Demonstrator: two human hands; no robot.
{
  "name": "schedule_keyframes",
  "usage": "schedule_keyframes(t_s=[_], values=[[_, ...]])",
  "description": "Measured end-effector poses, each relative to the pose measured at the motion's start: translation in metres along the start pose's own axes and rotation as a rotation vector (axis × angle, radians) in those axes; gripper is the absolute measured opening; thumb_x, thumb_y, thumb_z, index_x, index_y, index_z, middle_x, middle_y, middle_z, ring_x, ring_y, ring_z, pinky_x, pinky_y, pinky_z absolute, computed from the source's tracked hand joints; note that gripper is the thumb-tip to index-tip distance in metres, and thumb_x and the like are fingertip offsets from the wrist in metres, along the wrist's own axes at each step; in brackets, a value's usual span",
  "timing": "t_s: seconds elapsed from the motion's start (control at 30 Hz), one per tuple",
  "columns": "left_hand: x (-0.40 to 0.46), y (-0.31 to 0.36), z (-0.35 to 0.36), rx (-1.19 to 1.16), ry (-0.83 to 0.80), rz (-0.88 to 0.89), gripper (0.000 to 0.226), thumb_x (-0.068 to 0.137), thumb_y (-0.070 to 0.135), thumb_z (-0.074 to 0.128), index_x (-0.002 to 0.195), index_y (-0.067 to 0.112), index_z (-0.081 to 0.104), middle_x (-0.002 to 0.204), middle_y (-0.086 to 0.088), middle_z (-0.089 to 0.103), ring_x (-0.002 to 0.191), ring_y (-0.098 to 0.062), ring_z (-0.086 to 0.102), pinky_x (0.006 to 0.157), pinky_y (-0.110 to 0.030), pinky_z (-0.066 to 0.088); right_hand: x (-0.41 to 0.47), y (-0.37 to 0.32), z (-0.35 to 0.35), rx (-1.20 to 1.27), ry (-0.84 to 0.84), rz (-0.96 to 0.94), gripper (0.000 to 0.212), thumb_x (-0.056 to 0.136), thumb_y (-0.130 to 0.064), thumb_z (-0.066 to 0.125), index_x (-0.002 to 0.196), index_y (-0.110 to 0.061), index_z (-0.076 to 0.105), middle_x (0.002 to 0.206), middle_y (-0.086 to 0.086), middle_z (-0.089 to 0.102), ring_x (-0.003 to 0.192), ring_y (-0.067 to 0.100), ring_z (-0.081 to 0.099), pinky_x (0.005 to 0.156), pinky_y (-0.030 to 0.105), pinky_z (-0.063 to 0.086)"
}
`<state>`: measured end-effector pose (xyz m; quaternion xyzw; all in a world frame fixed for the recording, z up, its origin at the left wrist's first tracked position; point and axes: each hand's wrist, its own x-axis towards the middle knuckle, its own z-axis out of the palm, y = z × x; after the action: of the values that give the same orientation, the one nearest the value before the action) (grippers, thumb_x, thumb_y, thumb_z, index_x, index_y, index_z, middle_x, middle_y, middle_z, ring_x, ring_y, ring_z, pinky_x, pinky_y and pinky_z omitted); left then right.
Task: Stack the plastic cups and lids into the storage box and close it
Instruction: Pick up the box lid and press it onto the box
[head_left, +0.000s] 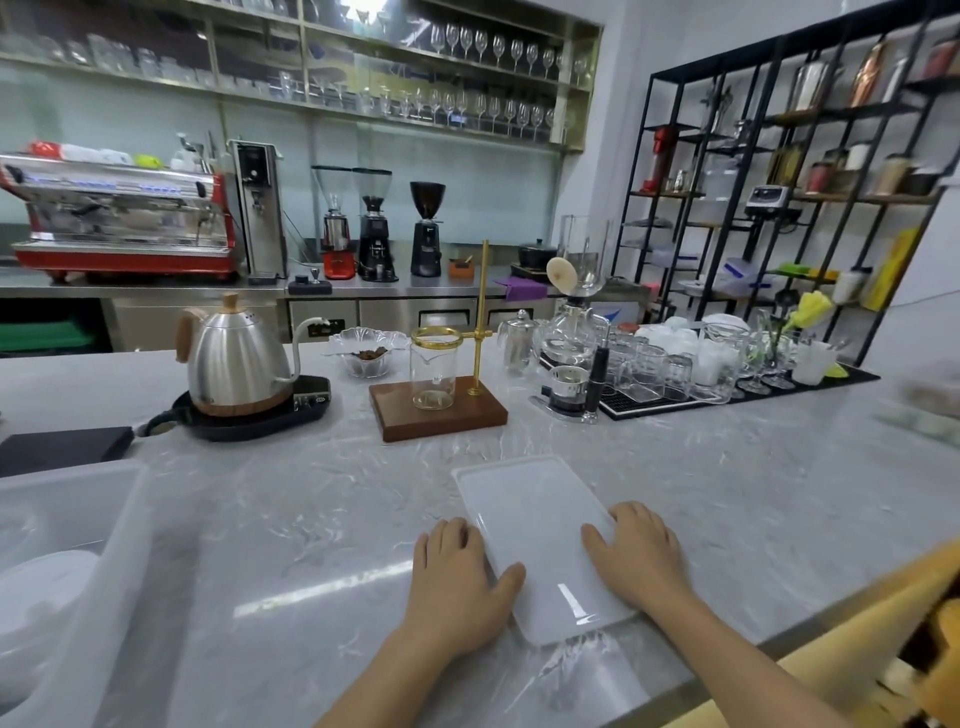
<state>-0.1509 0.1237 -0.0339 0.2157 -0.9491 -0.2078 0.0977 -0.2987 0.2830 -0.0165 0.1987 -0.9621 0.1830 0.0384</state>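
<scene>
Lid (535, 540) of white plastic flat on marble worktop (311, 519), left hand (457, 577) and right hand (636, 551) pressed on its long edges, fingers (447, 540) spread, released, grasping nothing, storage box (78, 545) uncovered, well left of left fingers, holding stacked lids (36, 587).
</scene>
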Motion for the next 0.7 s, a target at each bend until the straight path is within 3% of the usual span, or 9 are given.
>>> schedule_keyframes(t_s=[0.2,0.33,0.5,0.57,0.63,0.7], values=[[0.002,-0.004,0.0,0.023,-0.027,0.019,0.065,0.096,0.054,0.041,0.15,0.017,0.038,0.146,0.0,0.04,0.14,-0.024,0.031,0.122,-0.042,0.017,-0.001,-0.002,-0.002,0.056,0.02,0.006,0.038,0.091,-0.047,0.052,0.11,-0.015,0.061,0.118,0.001,0.06,0.118,0.022,0.051,0.104,0.037,0.038],[0.004,-0.006,-0.001,0.023,-0.016,0.036,0.06,0.095,0.052,0.046,0.144,0.017,0.047,0.139,0.0,0.046,0.132,-0.022,0.038,0.117,-0.035,0.024,-0.002,-0.004,-0.004,0.077,0.027,0.015,0.036,0.091,-0.045,0.054,0.106,-0.013,0.062,0.115,0.002,0.062,0.115,0.023,0.052,0.099,0.035,0.04],[0.007,-0.009,-0.006,-0.151,0.01,-0.012,0.054,0.087,0.043,0.039,0.117,0.007,0.066,0.119,-0.004,0.06,0.113,-0.023,0.052,0.103,-0.03,0.037,-0.003,-0.009,-0.007,0.2,0.028,0.019,0.024,0.092,-0.032,0.055,0.1,-0.01,0.06,0.104,0.003,0.062,0.106,0.025,0.053,0.087,0.035,0.043],[0.007,-0.009,-0.008,-0.219,0.05,-0.03,0.039,0.095,0.031,0.045,0.107,0.001,0.067,0.116,-0.007,0.062,0.109,-0.023,0.055,0.094,-0.03,0.04,-0.003,-0.011,-0.009,0.281,0.036,0.027,0.015,0.091,-0.024,0.054,0.093,-0.011,0.059,0.095,0.003,0.063,0.098,0.026,0.055,0.08,0.036,0.046],[0.004,-0.008,-0.011,-0.306,0.09,-0.04,0.024,0.097,0.015,0.051,0.088,-0.002,0.064,0.102,-0.008,0.063,0.094,-0.021,0.057,0.082,-0.028,0.045,-0.003,-0.014,-0.013,0.384,0.036,0.047,0.01,0.091,-0.016,0.052,0.093,-0.01,0.059,0.09,0.005,0.065,0.087,0.026,0.06,0.072,0.035,0.047],[0.0,-0.007,-0.017,-0.373,0.15,-0.061,0.026,0.094,0.006,0.052,0.068,0.003,0.051,0.079,-0.006,0.057,0.073,-0.016,0.055,0.064,-0.022,0.043,-0.003,-0.017,-0.017,0.459,0.053,0.055,0.014,0.092,-0.01,0.048,0.098,-0.008,0.061,0.092,0.007,0.067,0.084,0.027,0.061,0.07,0.033,0.046]])
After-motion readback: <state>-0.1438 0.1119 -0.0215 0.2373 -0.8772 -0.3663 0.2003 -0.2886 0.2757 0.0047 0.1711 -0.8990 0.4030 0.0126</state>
